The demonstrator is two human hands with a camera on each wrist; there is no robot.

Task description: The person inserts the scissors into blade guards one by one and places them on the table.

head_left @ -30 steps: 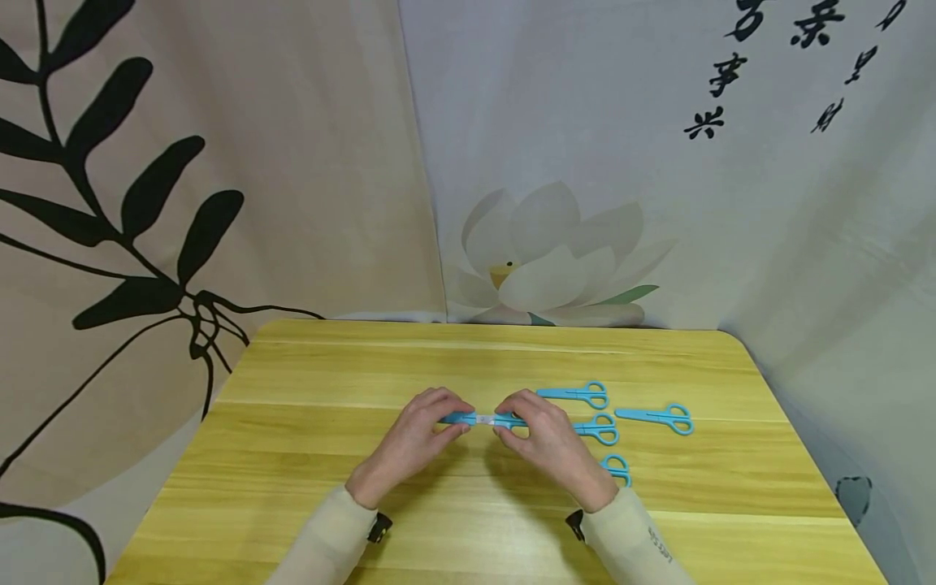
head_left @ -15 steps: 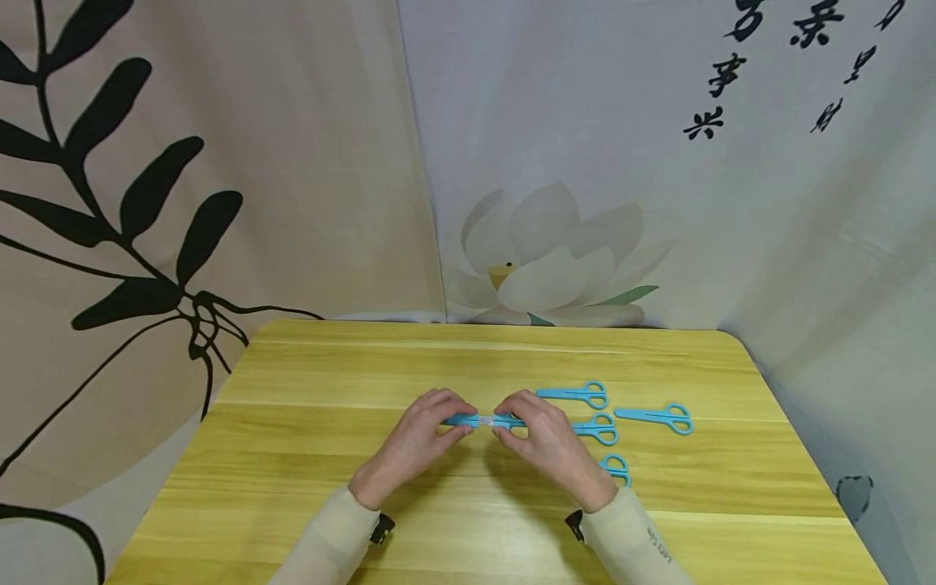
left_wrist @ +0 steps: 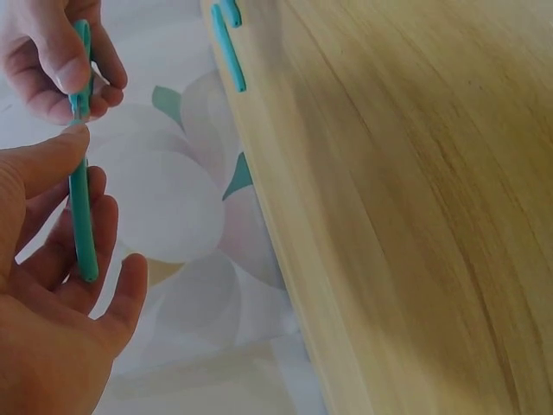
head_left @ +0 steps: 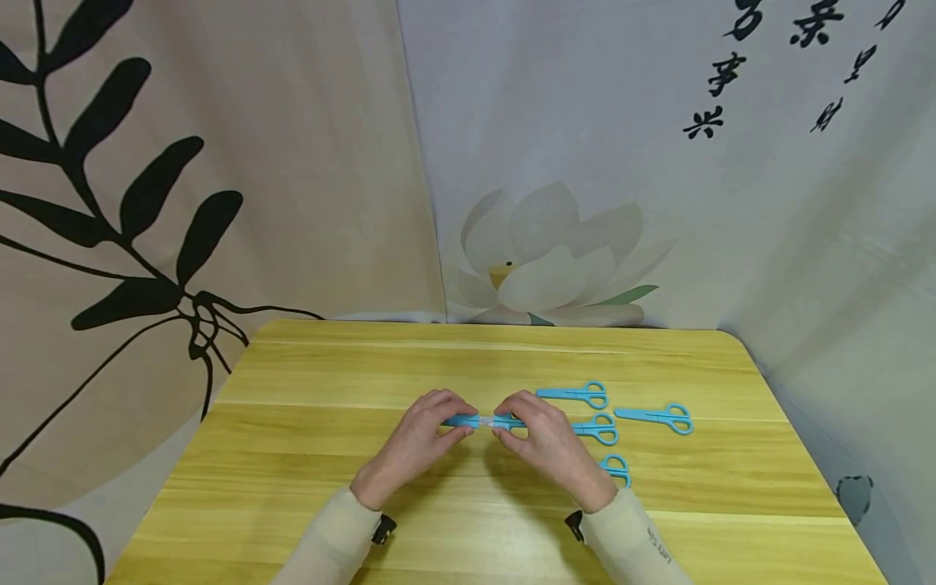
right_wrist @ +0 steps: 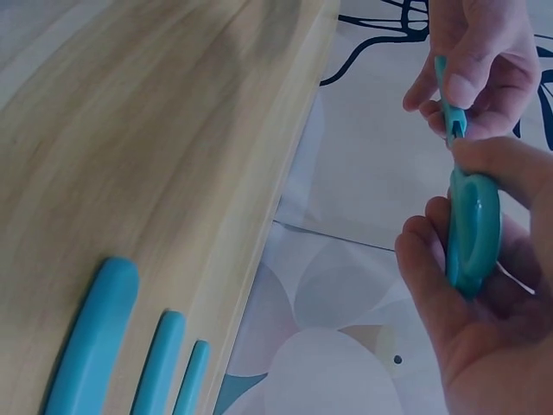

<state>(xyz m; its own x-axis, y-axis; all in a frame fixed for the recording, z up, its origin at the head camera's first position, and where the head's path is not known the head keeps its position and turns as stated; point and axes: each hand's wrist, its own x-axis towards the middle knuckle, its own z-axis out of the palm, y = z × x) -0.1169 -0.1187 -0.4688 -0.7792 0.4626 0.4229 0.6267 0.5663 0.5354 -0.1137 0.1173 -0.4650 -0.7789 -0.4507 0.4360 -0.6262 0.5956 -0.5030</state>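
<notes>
Above the middle of the table, both hands hold one pair of small blue scissors lengthwise between them. My left hand pinches the blue blade cover between thumb and fingers; in the left wrist view that cover points back toward the palm. On the other side, my right hand grips the handle end, whose loop shows in the right wrist view. A short pale stretch, seemingly the blades, is visible between the cover and the handle. Fingers hide much of both parts.
Several more blue scissors lie on the wooden table at the right: one behind, one farthest right, one beside the right hand, one partly hidden by the right wrist. A printed curtain hangs behind.
Over the first half second my left hand shifts very slightly right with the cover, and the pale gap narrows a little. Since then both hands look still.
</notes>
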